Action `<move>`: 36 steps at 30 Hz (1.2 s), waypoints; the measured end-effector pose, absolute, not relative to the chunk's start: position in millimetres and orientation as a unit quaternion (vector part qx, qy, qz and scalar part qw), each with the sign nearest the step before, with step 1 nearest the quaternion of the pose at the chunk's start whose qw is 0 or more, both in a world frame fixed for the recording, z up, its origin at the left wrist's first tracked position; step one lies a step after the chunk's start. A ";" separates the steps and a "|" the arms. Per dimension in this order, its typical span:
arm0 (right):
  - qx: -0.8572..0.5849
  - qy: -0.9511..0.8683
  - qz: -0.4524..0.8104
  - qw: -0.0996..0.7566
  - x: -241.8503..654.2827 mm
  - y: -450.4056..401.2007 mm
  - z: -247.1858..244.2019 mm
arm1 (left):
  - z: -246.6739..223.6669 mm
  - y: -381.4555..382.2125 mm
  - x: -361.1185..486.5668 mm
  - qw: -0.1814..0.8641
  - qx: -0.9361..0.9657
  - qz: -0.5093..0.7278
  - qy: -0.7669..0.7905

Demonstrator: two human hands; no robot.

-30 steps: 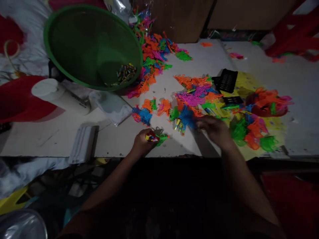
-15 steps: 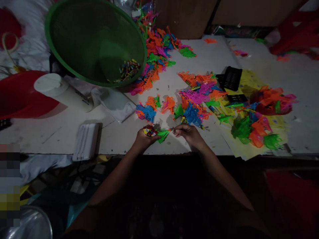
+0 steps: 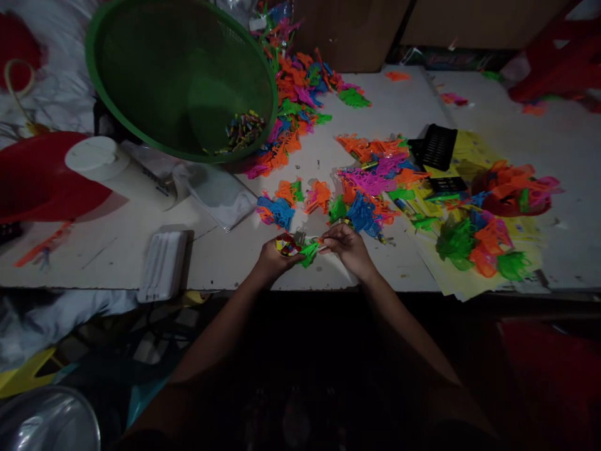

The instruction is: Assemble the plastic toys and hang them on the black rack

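Note:
My left hand is closed around a small bundle with red and yellow printed ends. Between its thumb and fingers it also pinches a bright green plastic piece. From the other side, my right hand comes in with its fingers pinched at the orange tip of the green piece; what they grip is too small to make out. Just beyond the hands lie a blue plastic piece in a mixed pile and a little orange heap.
A green basket with small cylinders in it stands at the back left. A white bottle and a white power bank-like box are on the left. Yellow sheets and a red bowl of plastic pieces lie right.
My right hand has shifted slightly left and up, closer to my left hand. An orange strip now lies on the table at the far left, below the red bowl there.

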State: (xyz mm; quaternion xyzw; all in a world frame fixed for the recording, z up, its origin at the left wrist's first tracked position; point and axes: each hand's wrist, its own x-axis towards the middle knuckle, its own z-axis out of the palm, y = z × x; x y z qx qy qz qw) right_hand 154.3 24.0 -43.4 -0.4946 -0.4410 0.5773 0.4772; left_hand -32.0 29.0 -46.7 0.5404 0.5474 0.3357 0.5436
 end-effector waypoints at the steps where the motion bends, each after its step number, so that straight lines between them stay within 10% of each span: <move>1: -0.492 -0.439 0.573 0.485 152.8 23.7 -44.6 | -46.9 29.6 -32.0 0.546 0.540 0.334 0.547; 36: -0.464 -0.619 0.538 0.334 168.3 43.1 -28.5 | -49.4 18.3 -24.0 0.541 0.479 0.414 0.553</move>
